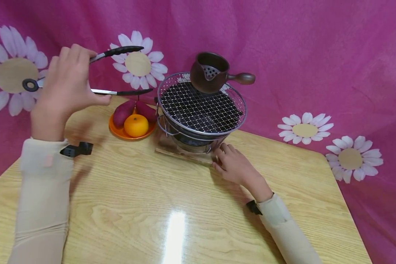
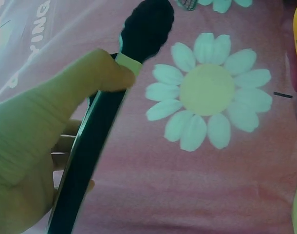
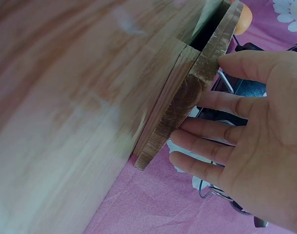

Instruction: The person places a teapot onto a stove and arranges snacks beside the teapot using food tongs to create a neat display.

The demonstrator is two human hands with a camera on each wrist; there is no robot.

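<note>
My left hand [image 1: 66, 79] holds a pair of metal tongs [image 1: 103, 91] with black tips, raised above the table's left side. The two tong arms are spread wide, the thumb on the lower one and the fingers at the upper one. In the left wrist view the thumb lies along one arm of the tongs [image 2: 97, 131]. At the grill's near right, my right hand [image 1: 232, 163] touches the edge of a wooden board [image 3: 182, 92], its fingers loosely extended. A round tabletop grill [image 1: 198, 126] with wire mesh stands on that board. On the mesh sits a dark brown side-handled pot [image 1: 206, 82].
Left of the grill, an orange plate [image 1: 130, 137] bears purple sweet potatoes [image 1: 123, 113] and an orange citrus fruit [image 1: 136, 125]. A pink curtain [image 1: 300, 55] with white flowers hangs behind the wooden table [image 1: 135, 205].
</note>
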